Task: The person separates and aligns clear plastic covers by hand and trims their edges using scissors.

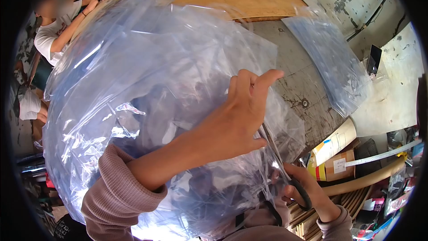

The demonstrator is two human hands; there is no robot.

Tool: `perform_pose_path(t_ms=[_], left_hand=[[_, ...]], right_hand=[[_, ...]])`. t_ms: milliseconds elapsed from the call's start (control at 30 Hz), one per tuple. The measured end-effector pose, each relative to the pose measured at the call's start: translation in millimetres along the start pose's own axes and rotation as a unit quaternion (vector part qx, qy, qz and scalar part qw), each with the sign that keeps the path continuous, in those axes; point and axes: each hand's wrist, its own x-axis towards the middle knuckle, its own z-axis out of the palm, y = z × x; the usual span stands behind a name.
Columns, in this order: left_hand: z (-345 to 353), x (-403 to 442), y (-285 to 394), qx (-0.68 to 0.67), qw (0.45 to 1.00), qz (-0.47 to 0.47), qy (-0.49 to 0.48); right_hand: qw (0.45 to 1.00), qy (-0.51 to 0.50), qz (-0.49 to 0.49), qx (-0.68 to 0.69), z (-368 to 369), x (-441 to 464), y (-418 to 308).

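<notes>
My left hand (243, 116) is over a big heap of clear plastic sheeting (147, 71). Its index finger points right and its thumb sticks out apart from it, while the other fingers are bent; no object shows between thumb and index finger. In my right hand (312, 187), at the lower right, is a pair of scissors (301, 195) with dark handles. Their metal blades run up and left at the edge of the plastic, toward my left thumb. Plastic partly covers the blades, so I cannot tell whether they are apart.
A flat stack of clear plastic sheets (327, 58) lies on the worn table (296, 69). Behind is a wooden board (240, 0). At right are a phone (374, 60), a cardboard box (339, 165) and papers (335, 142). Another person (58, 31) works at far left.
</notes>
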Motion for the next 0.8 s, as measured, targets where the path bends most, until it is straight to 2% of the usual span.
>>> perform_pose_path(t_ms=[267,367,433,533,633,733,800], left_hand=[[2.0,-0.4,-5.7,-0.018,1.0,0.011,0.004],[1.3,0.6,-4.7,-0.021,1.0,0.009,-0.002],[0.0,0.5,-2.9,-0.013,1.0,0.002,-0.013],[0.4,0.8,-4.6,0.002,1.0,0.02,-0.009],[0.8,-0.1,-6.4,-0.007,1.0,0.023,-0.003],[0.1,-1.6,-6.3,-0.005,1.0,0.025,0.005],[0.1,-1.7,-7.1,-0.011,1.0,0.025,0.007]], right_hand=[[0.996,-0.003,0.047,-0.069,2.6,3.1,-15.4],[0.994,0.008,0.036,-0.1,3.8,3.8,-11.0],[0.992,0.032,-0.016,-0.121,5.9,4.9,-1.3],[0.99,0.031,-0.01,-0.138,5.4,5.5,-1.5],[0.991,0.023,0.033,-0.125,5.5,4.5,-13.1],[0.994,0.036,-0.006,-0.101,7.7,4.4,-4.7],[0.995,0.037,0.01,-0.091,8.6,3.9,-5.6]])
